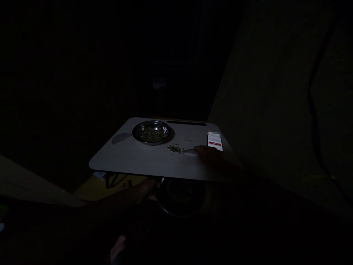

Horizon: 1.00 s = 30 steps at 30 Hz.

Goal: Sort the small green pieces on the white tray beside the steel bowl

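Observation:
My right hand (pixel 205 152) is closed around what looks like a knife (pixel 189 151), its pale blade flat and low over the white table. At the blade's tip lies a small scattered heap of green bits (pixel 175 148), perhaps seeds or chopped pods. Below the table's near edge, my left hand (pixel 153 186) grips the rim of a dark metal bowl (pixel 180 213). A few bits seem to be inside that bowl, though shadow hides most of it. A shiny steel bowl (pixel 151 141) with many green bits (pixel 153 135) stands farther back on the table.
The folding table (pixel 124 162) has a dark slot (pixel 186 123) at its back edge and a rounded grey inset (pixel 121 138) at left. A lit phone (pixel 214 141) lies by my right hand. A wall with a dark cable (pixel 313 106) rises at right. The room is very dark.

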Tool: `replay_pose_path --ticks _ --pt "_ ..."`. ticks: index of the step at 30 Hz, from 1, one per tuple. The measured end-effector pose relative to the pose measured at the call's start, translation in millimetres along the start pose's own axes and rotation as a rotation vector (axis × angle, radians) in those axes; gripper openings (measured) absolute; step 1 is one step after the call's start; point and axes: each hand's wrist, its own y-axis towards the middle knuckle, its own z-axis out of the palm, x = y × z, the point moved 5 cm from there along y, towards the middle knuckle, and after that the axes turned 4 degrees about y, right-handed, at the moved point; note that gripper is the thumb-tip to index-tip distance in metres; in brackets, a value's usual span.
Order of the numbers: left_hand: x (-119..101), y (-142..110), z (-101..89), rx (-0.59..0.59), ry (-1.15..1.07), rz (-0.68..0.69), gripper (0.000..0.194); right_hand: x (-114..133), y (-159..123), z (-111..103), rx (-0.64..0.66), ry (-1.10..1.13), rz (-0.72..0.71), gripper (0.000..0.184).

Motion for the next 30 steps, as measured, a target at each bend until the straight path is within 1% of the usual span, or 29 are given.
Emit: replay_pose_path --ticks 6,11,13,20,25,30 --pt "-5.5 -5.5 2.7 0.017 0.011 0.017 0.014 -1.4 1.7 2.5 -0.008 -0.021 0.0 0.033" --pt "-9.5 -12.6 3.6 -0.003 0.026 -0.002 0.012 -4.8 1.7 1.9 -0.054 -0.047 0.01 0.032" --pt "-10.7 -14.0 4.6 0.004 0.016 0.002 0.011 -4.7 1.9 2.4 -0.051 -0.053 0.002 0.032" --pt "-12.3 -14.0 7.1 0.051 0.0 0.027 0.01 -8.6 2.2 4.0 -0.045 -0.068 0.013 0.032" --pt "-11.5 -12.4 6.3 0.041 0.0 0.013 0.014 -13.8 3.6 4.6 -0.077 -0.05 -0.004 0.03" --pt "-15.9 -17.5 8.2 0.054 0.008 0.003 0.013 -15.3 6.2 4.0 -0.084 -0.051 -0.007 0.03"
